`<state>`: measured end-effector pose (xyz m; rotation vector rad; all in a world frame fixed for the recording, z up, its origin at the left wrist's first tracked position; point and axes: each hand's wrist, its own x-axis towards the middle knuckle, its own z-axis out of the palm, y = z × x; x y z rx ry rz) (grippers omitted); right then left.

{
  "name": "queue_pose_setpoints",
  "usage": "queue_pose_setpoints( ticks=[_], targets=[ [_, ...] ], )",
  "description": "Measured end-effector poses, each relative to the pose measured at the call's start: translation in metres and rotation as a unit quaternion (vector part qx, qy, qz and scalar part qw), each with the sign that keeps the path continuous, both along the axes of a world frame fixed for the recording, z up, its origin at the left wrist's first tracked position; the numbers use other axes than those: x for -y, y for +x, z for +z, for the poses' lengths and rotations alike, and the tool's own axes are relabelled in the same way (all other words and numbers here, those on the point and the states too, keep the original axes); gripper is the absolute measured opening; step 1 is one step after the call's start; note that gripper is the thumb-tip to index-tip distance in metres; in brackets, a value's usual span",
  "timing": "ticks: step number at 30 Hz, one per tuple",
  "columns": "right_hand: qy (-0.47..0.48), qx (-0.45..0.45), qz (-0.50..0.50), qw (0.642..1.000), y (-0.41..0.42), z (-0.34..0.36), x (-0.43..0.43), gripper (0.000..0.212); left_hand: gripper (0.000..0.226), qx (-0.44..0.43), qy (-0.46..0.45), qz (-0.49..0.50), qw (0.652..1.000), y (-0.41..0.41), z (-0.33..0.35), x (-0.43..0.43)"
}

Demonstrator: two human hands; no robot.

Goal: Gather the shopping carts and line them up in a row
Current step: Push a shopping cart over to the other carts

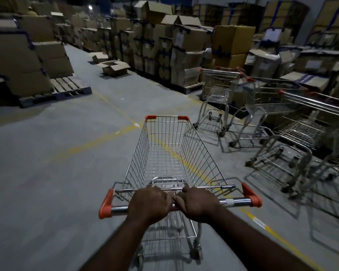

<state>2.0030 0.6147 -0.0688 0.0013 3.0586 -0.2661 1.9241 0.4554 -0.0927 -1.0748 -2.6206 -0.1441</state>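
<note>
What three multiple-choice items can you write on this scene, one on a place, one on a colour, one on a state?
1. Where do the parked carts stand from the pushed cart?
A. on its right
B. on its left
C. inside it

2. What colour are the caps on its handle?
A. blue
B. orange
C. green

3. What do the left hand and the right hand do?
A. hang free
B. lift a box
C. hold the handle

Key: 1 A, they fill the right side of the view. 2 B, both caps show orange. 3 C, the fingers of both hands curl round the bar.
</note>
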Motion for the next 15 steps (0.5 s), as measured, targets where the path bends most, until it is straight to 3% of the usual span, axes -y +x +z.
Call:
queue_pose_setpoints(
  ticks=[5, 11, 15],
  targets=[
    [-0.002, 0.032, -0.022, 0.999, -0.108, 0.006, -0.021, 0.059, 0.048, -0.002, -0.002, -0.031, 1.000, -0.118, -0.001, -0.023],
    [0.008, 0.036, -0.037, 0.999, -0.223, 0.005, -0.051, 0.058, 0.051, -0.001, -0.023, -0.072, 0.997, -0.237, -0.001, -0.054],
    [0.027, 0.019, -0.045, 0.998, -0.298, 0.002, -0.081, 0.059, 0.045, 0.000, -0.031, -0.031, 0.999, -0.307, 0.001, -0.083]
  ],
)
